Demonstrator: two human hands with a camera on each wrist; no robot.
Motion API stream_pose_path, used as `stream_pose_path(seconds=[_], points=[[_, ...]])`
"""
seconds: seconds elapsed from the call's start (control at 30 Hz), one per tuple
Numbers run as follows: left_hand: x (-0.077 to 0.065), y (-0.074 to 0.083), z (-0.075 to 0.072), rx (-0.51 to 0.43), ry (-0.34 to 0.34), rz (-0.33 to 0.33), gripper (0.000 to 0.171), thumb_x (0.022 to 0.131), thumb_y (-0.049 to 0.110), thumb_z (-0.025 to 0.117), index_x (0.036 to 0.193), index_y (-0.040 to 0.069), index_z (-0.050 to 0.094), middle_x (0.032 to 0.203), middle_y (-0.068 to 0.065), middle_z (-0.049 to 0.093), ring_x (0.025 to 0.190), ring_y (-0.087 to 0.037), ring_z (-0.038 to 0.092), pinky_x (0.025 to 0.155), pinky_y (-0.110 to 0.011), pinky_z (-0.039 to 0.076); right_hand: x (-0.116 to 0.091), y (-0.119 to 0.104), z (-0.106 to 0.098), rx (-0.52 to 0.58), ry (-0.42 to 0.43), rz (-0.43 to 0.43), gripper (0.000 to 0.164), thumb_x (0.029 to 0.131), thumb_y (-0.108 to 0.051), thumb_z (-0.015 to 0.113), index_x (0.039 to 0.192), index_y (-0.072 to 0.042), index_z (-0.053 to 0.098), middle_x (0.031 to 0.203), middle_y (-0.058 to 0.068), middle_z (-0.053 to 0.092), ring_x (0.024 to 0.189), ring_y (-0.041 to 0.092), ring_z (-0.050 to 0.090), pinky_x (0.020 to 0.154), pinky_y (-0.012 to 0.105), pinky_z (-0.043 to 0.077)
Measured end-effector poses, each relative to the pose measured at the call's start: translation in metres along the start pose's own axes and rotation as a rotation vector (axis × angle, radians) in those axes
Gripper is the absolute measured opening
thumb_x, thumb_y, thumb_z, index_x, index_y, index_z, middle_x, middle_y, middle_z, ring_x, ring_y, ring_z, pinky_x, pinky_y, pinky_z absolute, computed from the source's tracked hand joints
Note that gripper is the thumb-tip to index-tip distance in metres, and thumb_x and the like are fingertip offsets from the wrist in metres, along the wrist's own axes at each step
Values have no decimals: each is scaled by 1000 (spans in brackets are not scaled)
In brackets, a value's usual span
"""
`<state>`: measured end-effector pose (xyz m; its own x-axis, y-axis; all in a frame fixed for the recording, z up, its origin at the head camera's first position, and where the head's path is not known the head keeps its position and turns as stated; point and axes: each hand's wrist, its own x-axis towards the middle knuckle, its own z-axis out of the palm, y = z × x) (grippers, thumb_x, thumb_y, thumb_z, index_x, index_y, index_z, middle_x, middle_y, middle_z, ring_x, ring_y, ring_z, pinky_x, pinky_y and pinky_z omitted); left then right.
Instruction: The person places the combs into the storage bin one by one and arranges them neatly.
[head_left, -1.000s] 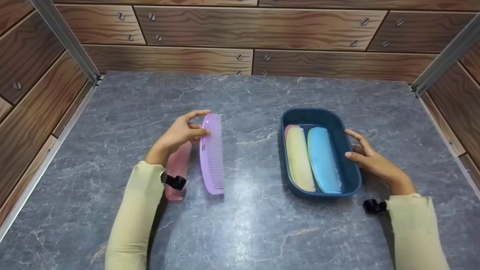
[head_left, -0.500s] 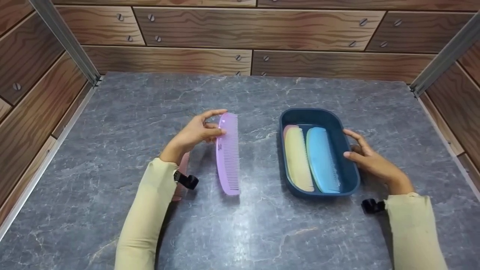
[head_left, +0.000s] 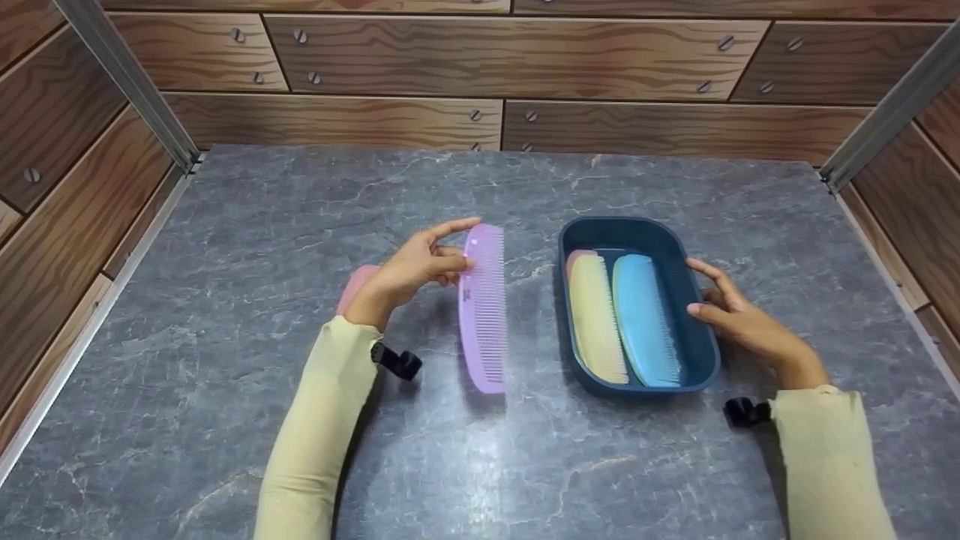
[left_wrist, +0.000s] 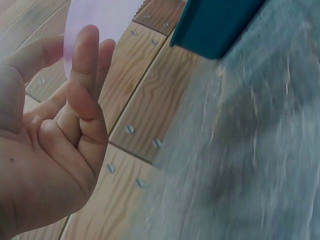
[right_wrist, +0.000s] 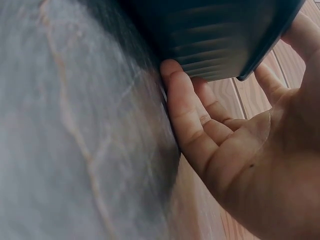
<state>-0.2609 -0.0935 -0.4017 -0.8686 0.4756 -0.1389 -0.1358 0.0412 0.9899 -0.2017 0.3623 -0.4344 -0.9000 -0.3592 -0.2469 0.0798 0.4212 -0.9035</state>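
A purple comb [head_left: 484,307] hangs upright-looking above the table, its upper end pinched between the thumb and fingers of my left hand [head_left: 412,266]. In the left wrist view the same comb [left_wrist: 102,17] runs out of the frame at the top. My right hand [head_left: 757,330] holds the right side of a dark blue rectangular tub [head_left: 709,360], thumb at the rim and fingers against the outer wall [right_wrist: 210,40]. Inside the tub lie a yellow comb [head_left: 598,322] over a mostly hidden pink comb [head_left: 581,259], and a blue comb [head_left: 645,322] with a green edge beneath it.
A second pink comb [head_left: 358,285] lies on the grey marbled table [head_left: 600,480], largely covered by my left wrist and sleeve. Wood-patterned panels [head_left: 525,56] and metal posts [head_left: 127,82] bound the table at the back and sides.
My left hand has carried the purple comb to the right, closer to the tub. My right hand and the tub have stayed in nearly the same place.
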Motion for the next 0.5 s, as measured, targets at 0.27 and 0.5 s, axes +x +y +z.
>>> stream_pose_path(seconds=[0.27, 0.5], points=[[11, 9, 23, -74, -8, 61, 67, 87, -1, 62, 147, 16, 40, 84, 1, 72, 58, -11, 61, 54, -20, 42, -1, 0, -1, 21, 0, 6, 71, 102, -26, 47, 154, -36, 1, 150, 38, 7, 135, 51, 21, 106, 67, 22], [21, 17, 40, -125, 37, 94, 66, 85, -2, 62, 146, 16, 42, 79, 1, 71, 57, -10, 60, 53, -20, 40, 0, 0, -1, -6, 9, 4, 71, 102, -27, 47, 154, -36, 1, 147, 36, 14, 132, 48, 26, 105, 63, 27]])
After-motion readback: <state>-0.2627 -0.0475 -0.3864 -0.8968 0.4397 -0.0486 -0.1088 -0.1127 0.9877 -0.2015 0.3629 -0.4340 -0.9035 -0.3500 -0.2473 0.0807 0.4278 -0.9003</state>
